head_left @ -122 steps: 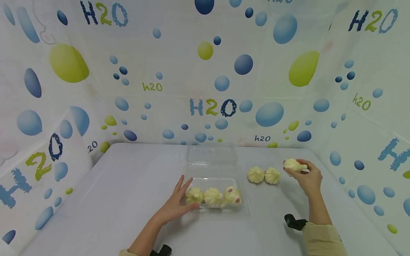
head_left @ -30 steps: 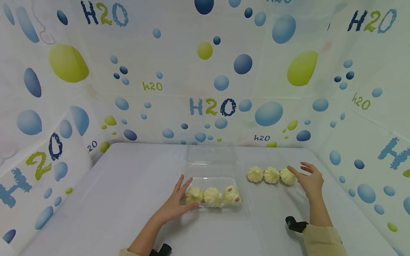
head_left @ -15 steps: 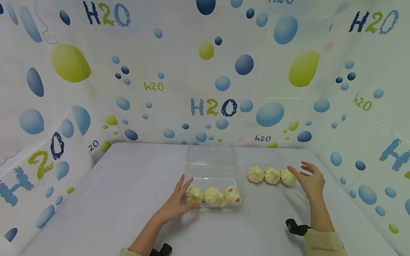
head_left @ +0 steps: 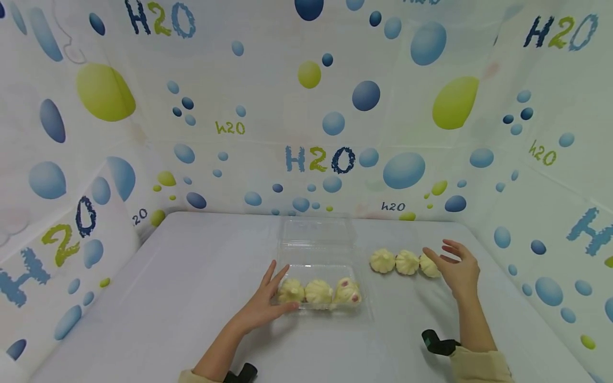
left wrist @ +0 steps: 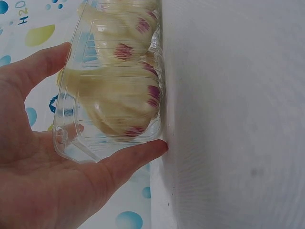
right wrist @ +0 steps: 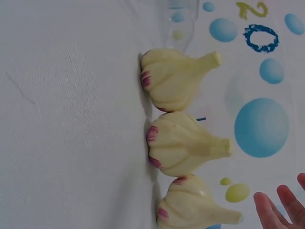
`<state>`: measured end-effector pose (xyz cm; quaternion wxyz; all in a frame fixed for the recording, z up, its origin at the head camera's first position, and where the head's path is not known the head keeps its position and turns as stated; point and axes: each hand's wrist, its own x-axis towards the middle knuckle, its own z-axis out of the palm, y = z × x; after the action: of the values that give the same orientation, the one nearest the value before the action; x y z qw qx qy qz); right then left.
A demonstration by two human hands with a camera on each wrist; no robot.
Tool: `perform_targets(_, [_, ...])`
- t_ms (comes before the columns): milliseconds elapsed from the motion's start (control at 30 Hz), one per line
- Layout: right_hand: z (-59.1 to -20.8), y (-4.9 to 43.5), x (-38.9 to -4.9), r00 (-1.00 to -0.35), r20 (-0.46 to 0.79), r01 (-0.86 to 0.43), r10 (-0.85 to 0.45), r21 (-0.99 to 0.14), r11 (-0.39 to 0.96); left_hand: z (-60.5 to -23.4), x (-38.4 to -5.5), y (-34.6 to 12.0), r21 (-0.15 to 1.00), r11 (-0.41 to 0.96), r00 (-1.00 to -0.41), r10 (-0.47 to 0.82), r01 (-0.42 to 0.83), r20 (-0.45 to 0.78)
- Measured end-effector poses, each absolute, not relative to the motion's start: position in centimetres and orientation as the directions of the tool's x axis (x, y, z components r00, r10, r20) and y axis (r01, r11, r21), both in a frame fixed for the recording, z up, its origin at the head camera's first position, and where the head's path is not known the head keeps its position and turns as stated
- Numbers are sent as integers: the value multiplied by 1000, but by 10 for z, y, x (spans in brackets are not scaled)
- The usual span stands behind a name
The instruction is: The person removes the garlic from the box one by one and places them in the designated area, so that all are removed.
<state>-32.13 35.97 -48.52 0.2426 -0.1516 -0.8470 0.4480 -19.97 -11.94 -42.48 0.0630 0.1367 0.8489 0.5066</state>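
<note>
In the head view a clear plastic clamshell container [head_left: 311, 271] stands mid-table with three pale yellow garlic bulbs [head_left: 318, 292] in a row inside. My left hand [head_left: 262, 306] rests at its left end, fingers spread and nearly straight, thumb along the front; the left wrist view shows the thumb [left wrist: 138, 155] by the container's base edge. To the right, three more garlic bulbs [head_left: 407, 263] form a row on the table, stems up. Over the rightmost bulb [right wrist: 193, 205] hovers my right hand [head_left: 461, 268], fingers apart, holding nothing and partly covering that bulb in the head view.
The container's clear lid [head_left: 316, 231] lies folded back behind it. A white table [head_left: 191, 276] spreads out on both sides. Behind it hangs a patterned sheet [head_left: 268, 85]. Black wrist devices [head_left: 438, 343] sit below both hands.
The garlic bulb my right hand held has been set down at the row's right end and let go. Since then the right hand has shifted slightly left and up. My left hand has stayed put.
</note>
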Motion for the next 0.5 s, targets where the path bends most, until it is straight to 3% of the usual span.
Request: perform_targets(500, [-484, 321, -312, -870, 321, -60, 375, -822, 566, -424, -199, -120, 874, 451, -954, 297, 178, 41])
